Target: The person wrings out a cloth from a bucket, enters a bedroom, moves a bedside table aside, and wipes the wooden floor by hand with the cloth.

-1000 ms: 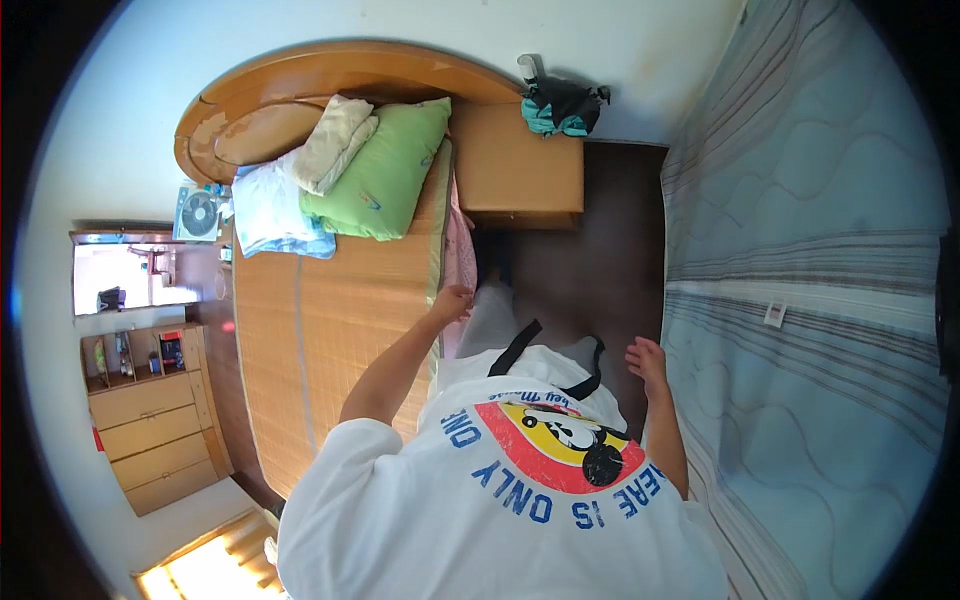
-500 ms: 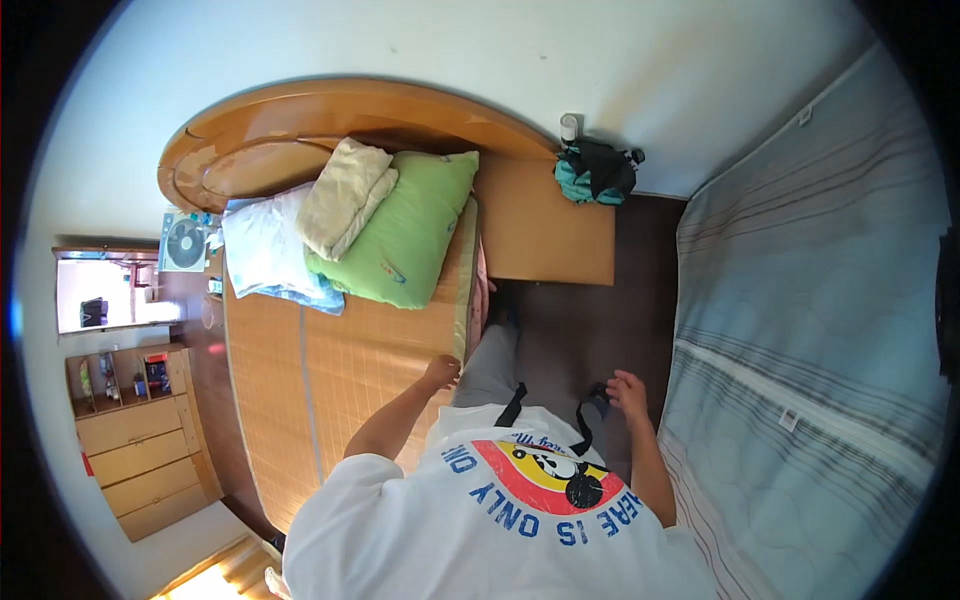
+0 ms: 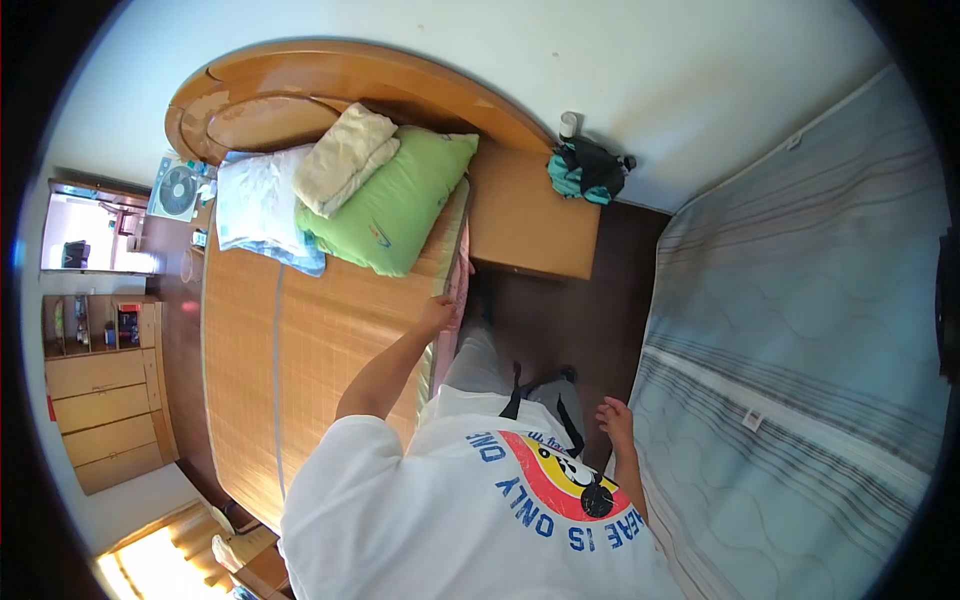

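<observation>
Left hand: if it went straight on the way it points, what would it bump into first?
Probably the nightstand, just past the edge of the bed. Depth is unclear, though, so the left hand might pass above it.

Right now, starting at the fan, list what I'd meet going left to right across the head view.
Fan, white pillow, left hand, nightstand, right hand, striped blue fabric.
</observation>
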Demonstrator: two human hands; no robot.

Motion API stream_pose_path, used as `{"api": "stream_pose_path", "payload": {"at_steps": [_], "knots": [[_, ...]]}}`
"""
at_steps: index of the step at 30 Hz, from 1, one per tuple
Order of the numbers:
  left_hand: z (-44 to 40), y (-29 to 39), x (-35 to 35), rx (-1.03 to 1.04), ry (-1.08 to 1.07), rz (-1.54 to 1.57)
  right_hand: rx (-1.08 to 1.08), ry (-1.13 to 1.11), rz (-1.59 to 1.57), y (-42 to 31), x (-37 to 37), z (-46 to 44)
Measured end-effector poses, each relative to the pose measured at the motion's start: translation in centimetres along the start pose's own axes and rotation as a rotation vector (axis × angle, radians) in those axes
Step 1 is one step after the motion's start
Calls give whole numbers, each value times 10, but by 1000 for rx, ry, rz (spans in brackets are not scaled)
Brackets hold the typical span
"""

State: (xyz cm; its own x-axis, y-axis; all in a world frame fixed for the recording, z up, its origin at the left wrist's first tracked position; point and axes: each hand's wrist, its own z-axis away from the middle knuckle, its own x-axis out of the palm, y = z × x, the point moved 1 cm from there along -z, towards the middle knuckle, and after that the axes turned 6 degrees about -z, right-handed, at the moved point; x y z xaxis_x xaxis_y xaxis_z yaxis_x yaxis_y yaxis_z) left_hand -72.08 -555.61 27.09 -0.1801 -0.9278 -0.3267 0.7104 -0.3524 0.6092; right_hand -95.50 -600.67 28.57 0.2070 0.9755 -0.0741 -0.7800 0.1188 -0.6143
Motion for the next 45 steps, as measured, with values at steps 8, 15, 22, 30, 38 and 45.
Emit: {"api": "stream_pose_path", "payload": {"at_steps": [8,15,22,30,38,45], "knots": [[78,-14,75,-29,-117,-137,135,47,-44,56,-77,40],[107,-29,79,-60,-76,-150,111,-82,-9,69,-86,40],[93,-19,75,-38,-25,-138,26,-37,15,44,-106,-1],[58,-29,79,-4,-37,-251,-47,-32,-64,46,-100,-12],[102,-7,110,-9,-91,-265,157,54,-199,94,-119,37],[107,-31,91,-78,-115,-235,42,14,-49,55,-126,14]]}}
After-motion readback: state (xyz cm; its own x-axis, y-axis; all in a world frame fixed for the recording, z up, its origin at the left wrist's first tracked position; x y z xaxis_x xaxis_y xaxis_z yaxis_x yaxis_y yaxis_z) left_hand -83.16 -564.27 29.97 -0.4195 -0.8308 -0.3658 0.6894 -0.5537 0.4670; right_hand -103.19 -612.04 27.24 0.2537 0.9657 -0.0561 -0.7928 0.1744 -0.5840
